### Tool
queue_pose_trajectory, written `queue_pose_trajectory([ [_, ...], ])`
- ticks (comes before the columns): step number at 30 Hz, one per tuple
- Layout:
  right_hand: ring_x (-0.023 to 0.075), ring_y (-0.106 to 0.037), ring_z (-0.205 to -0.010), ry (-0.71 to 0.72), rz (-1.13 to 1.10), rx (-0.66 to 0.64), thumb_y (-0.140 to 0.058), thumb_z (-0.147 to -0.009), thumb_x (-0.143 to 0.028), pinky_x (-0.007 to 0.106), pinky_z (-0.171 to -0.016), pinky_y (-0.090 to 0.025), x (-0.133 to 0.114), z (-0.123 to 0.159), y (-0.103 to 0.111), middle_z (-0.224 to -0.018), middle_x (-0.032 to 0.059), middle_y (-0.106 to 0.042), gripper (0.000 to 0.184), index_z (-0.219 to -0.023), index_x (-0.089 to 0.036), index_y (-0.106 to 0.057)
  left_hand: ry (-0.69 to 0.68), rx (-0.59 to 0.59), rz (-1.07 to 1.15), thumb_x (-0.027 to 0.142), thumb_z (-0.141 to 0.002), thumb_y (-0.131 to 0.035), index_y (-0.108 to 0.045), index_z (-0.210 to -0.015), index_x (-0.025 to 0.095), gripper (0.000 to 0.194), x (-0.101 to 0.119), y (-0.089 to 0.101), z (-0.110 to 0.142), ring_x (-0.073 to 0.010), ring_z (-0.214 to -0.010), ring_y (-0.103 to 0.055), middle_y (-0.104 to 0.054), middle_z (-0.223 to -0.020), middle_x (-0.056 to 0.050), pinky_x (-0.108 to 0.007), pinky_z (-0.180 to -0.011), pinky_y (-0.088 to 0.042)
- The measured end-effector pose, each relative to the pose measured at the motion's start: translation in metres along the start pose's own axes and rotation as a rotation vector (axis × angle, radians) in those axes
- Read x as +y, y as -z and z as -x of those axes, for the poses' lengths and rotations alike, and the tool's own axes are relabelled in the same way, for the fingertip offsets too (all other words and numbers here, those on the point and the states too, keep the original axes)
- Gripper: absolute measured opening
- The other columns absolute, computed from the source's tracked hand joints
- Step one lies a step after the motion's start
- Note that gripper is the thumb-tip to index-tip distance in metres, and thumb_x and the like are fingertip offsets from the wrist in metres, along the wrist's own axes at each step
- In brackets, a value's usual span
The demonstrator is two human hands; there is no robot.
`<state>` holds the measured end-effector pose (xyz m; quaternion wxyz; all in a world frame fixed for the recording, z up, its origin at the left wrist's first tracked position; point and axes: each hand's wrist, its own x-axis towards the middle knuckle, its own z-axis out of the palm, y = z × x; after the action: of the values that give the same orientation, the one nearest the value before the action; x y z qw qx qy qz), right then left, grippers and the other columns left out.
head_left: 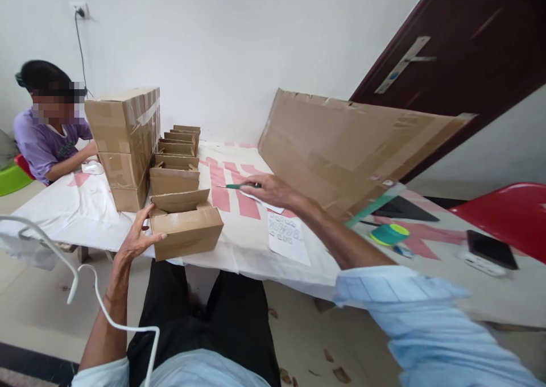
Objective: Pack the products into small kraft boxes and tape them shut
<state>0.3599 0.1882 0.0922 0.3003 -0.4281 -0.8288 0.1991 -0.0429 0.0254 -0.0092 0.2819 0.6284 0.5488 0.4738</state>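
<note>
A small brown cardboard box [187, 233] with its flap raised stands near the front edge of the table. My left hand [139, 231] grips its left end, thumb along the near side and fingers at the upper corner. Above the table, right of the box, my right hand [273, 191] is closed round a slim green-handled tool [234, 186]. The tool's thin tip points left, apart from the box. A white paper with drawn figures [288, 236] lies below my right forearm. Behind the held box, several similar open boxes [174, 179] form a row.
Taped cartons [121, 148] are stacked at the left. A large cardboard sheet [341, 142] leans at the back right. On the right lie a green tape roll [389, 234] and a phone [492, 249]. Another person [53, 131] sits at the far left. A white cable [115, 321] hangs nearby.
</note>
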Motion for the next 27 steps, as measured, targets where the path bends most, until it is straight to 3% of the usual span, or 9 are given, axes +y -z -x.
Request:
queue_pose_trajectory([
  [6,0.0237,-0.067,-0.086,-0.306,0.019,-0.004,-0.059,-0.088,-0.036,0.032,-0.077,-0.049,0.049,0.07,-0.124,-0.092,0.0077,-0.076,0.022,-0.093,-0.019,-0.072,-0.009,-0.094,-0.03,0.054,-0.07,-0.093,-0.037,-0.168,0.03,0.116,0.0,0.011,-0.011,-0.0441,-0.151,-0.045,-0.035,-0.174,-0.017,-0.056,-0.114,-0.052],
  [9,0.026,-0.068,-0.097,-0.31,-0.012,0.052,-0.056,-0.092,-0.034,0.036,-0.087,-0.052,0.049,0.076,-0.153,-0.101,0.0106,-0.076,0.023,-0.097,-0.019,-0.073,-0.028,-0.133,-0.039,0.05,-0.065,-0.097,-0.033,-0.17,0.028,0.125,0.001,0.016,-0.013,-0.0459,-0.153,-0.042,-0.032,-0.175,-0.019,-0.056,-0.112,-0.054],
  [12,0.0276,-0.067,-0.1,-0.206,-0.033,0.187,-0.049,-0.099,-0.036,0.04,-0.091,-0.053,0.03,0.054,-0.142,-0.101,0.0136,-0.073,0.03,-0.094,-0.018,-0.074,-0.043,-0.155,-0.029,0.046,-0.064,-0.098,-0.034,-0.169,0.029,0.124,0.002,0.019,-0.019,-0.0452,-0.153,-0.043,-0.034,-0.173,-0.019,-0.056,-0.112,-0.054],
  [14,0.0275,-0.067,-0.101,-0.029,-0.048,0.248,-0.047,-0.102,-0.037,0.041,-0.094,-0.053,0.009,0.033,-0.127,-0.103,0.0134,-0.073,0.034,-0.097,-0.019,-0.076,-0.049,-0.168,-0.017,0.043,-0.062,-0.098,-0.035,-0.168,0.029,0.125,0.001,0.019,-0.024,-0.0452,-0.153,-0.044,-0.035,-0.172,-0.019,-0.057,-0.113,-0.053],
  [17,0.026,-0.067,-0.104,0.283,-0.025,0.104,-0.05,-0.104,-0.032,0.042,-0.1,-0.051,-0.031,0.007,-0.112,-0.108,0.0115,-0.076,0.031,-0.104,-0.021,-0.079,-0.044,-0.169,-0.012,0.041,-0.06,-0.099,-0.037,-0.168,0.029,0.124,-0.002,0.018,-0.029,-0.0457,-0.153,-0.044,-0.036,-0.172,-0.02,-0.058,-0.114,-0.051],
  [20,0.0272,-0.068,-0.104,0.343,0.132,-0.133,-0.063,-0.101,-0.034,0.041,-0.097,-0.051,-0.066,-0.005,-0.107,-0.111,0.0117,-0.076,0.025,-0.112,-0.019,-0.08,-0.031,-0.167,-0.006,0.042,-0.061,-0.097,-0.038,-0.167,0.031,0.122,-0.005,0.015,-0.029,-0.0452,-0.155,-0.041,-0.035,-0.173,-0.019,-0.058,-0.114,-0.051],
  [23,0.0253,-0.07,-0.096,0.299,0.23,-0.248,-0.068,-0.1,-0.037,0.036,-0.084,-0.05,-0.088,0.001,-0.104,-0.106,0.01,-0.076,0.023,-0.106,-0.019,-0.08,-0.02,-0.167,-0.005,0.043,-0.062,-0.097,-0.036,-0.167,0.032,0.122,-0.007,0.013,-0.025,-0.0443,-0.155,-0.041,-0.035,-0.173,-0.018,-0.058,-0.114,-0.051],
  [27,0.022,-0.067,-0.09,0.5,0.297,-0.092,-0.059,-0.107,-0.029,0.033,-0.08,-0.049,-0.095,0.042,-0.105,-0.099,0.0089,-0.072,0.022,-0.097,-0.02,-0.077,-0.01,-0.175,0.002,0.04,-0.06,-0.097,-0.036,-0.168,0.031,0.124,-0.01,0.011,-0.021,-0.0451,-0.155,-0.041,-0.034,-0.174,-0.018,-0.057,-0.114,-0.052],
])
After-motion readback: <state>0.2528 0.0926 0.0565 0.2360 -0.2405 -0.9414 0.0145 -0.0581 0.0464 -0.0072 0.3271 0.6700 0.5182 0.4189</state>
